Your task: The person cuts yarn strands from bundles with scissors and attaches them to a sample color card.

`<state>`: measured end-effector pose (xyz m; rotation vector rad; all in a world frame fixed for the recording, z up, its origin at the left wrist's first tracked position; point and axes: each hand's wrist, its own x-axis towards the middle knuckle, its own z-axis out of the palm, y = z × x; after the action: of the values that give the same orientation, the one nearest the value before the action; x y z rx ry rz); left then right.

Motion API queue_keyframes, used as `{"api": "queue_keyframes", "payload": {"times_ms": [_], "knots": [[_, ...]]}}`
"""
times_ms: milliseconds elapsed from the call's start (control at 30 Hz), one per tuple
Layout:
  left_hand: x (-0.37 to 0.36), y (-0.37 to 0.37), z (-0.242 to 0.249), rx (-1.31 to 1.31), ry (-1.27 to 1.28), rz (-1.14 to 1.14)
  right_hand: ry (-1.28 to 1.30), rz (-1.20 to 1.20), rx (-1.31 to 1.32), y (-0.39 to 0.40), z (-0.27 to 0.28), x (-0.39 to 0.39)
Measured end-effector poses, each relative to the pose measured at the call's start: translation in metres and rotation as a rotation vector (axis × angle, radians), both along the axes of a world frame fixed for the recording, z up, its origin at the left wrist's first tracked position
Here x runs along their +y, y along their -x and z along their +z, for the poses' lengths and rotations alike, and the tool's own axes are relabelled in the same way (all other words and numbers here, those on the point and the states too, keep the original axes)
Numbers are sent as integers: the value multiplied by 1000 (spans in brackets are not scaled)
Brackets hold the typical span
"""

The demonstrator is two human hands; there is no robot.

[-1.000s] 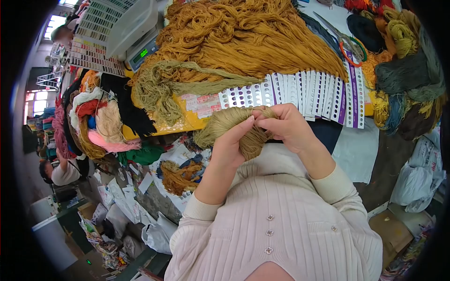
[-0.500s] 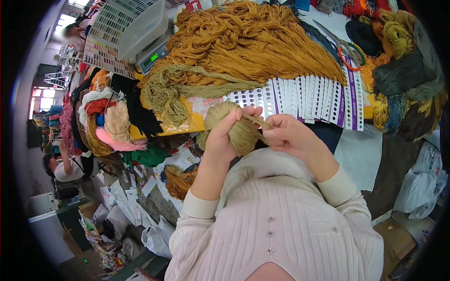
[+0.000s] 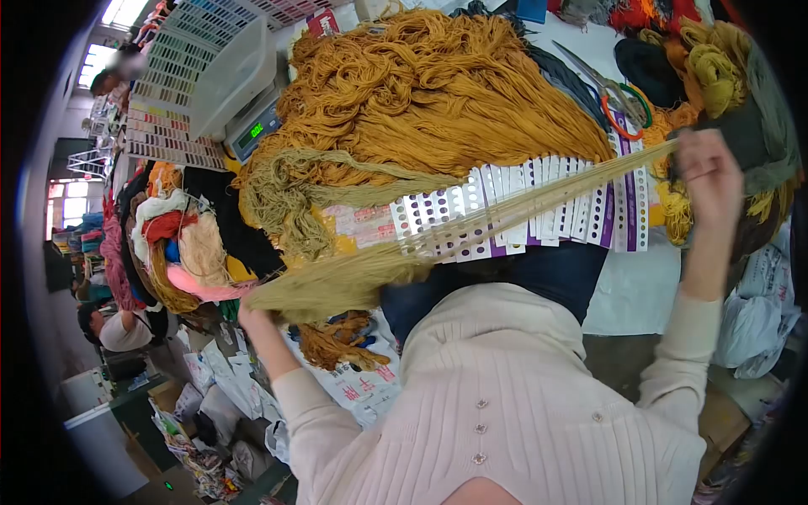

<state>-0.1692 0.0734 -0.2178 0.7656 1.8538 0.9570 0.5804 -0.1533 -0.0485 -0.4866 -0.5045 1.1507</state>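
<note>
A bundle of olive-beige yarn (image 3: 362,273) is stretched across in front of my body. My left hand (image 3: 255,315) grips its thick, loose end at the left; the yarn covers most of those fingers. Far to the right, my right hand (image 3: 711,168) is closed on the thin drawn-out strands, slightly blurred. Under the taut strands lie white and purple cards with rows of holes (image 3: 522,181). A tangled olive skein (image 3: 295,198) rests on the table, beside a big pile of mustard-brown yarn (image 3: 404,84).
Scissors with orange and green handles (image 3: 623,105) lie at the upper right, near more dark and yellow skeins (image 3: 715,71). A digital scale (image 3: 257,130) and colour sample boards (image 3: 168,101) stand upper left. Mixed-colour yarn (image 3: 181,219) is at left. Another person (image 3: 122,328) is in the background.
My hands have moved wide apart, left hand down-left and right hand up-right. The yarn, bunched in my left hand before, is now pulled out long between them.
</note>
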Motion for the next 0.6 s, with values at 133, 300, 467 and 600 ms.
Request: {"api": "queue_keyframes", "payload": {"times_ms": [133, 300, 467, 600], "knots": [[-22, -9, 82, -361, -194, 434, -96, -706, -243, -140, 55, -42], [7, -186, 82, -1657, 122, -44, 204, -644, -869, 0, 34, 40], [-20, -364, 90, -1228, 354, -378, 592, -119, -997, 123, -92, 99], [-40, -438, 89, -448, 378, -894, 557, -289, -1256, 160, -151, 103]]}}
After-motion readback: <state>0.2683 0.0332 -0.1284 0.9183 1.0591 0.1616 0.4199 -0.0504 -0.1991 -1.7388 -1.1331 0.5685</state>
